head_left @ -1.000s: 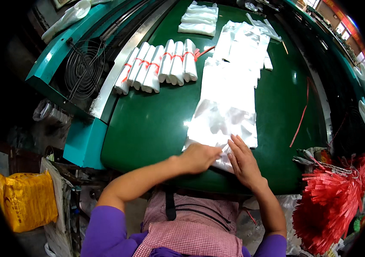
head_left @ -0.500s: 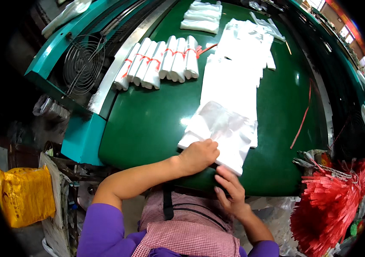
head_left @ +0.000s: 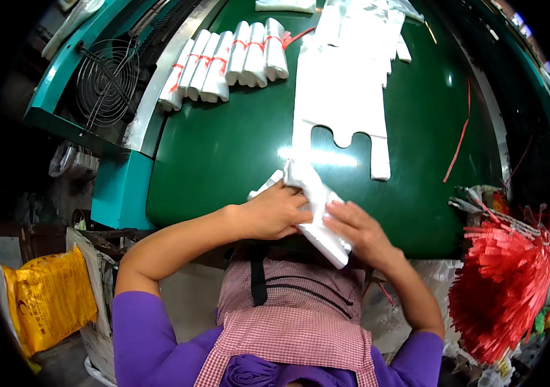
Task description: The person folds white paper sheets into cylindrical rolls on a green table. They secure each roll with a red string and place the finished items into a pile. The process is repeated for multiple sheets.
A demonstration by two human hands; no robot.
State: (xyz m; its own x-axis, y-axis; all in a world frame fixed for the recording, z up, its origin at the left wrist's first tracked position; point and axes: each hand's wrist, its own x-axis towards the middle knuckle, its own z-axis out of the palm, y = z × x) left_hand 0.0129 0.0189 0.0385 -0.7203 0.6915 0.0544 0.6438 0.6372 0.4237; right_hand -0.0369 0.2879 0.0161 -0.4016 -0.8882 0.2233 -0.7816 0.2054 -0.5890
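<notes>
At the near edge of the green table point(head_left: 223, 155), a folded white bundle point(head_left: 317, 197) is slanting lengthwise from near right to far left. The right hand point(head_left: 364, 233), closer to its near end, is laying outstretched fingers against it; the left hand point(head_left: 273, 211) is gripping its left side, fingers curled. Flat white bags point(head_left: 340, 90) are lying farther off.

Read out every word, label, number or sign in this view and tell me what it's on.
Yellow package, lower left: dark printing, too small and blurred to quote.
Folded white plastic, flat white bags and red-tied rolls: no printing I can make out.
So there is nothing I can quote.
</notes>
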